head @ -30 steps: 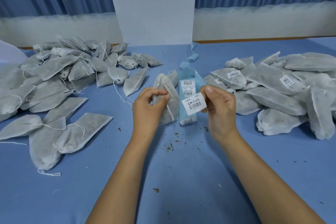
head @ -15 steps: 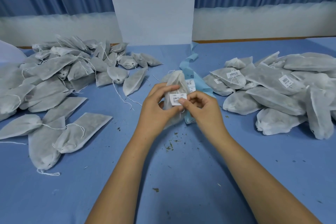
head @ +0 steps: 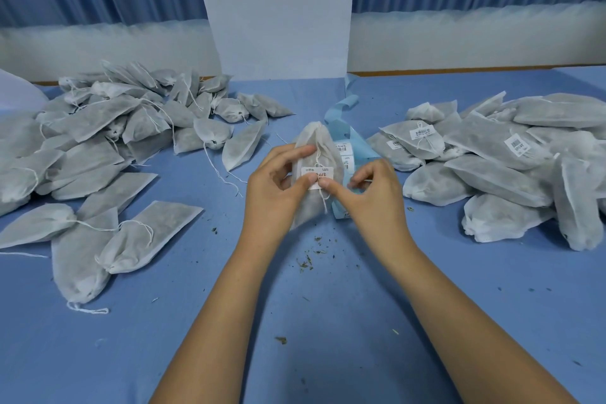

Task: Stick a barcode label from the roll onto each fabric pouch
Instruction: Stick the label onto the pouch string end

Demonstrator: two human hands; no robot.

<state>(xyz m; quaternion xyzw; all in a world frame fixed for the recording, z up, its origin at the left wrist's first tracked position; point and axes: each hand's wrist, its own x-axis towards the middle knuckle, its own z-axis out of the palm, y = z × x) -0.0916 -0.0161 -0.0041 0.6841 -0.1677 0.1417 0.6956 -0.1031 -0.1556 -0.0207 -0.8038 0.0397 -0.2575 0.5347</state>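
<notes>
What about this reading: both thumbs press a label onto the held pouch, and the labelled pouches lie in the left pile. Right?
Wrong on one point: the head view shows the labelled pouches in the right pile, not the left pile. Both thumbs do press the label onto the held pouch.

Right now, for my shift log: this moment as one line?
left hand: grips pouch, thumb on label | right hand: thumb presses label | label strip: behind pouch
</notes>
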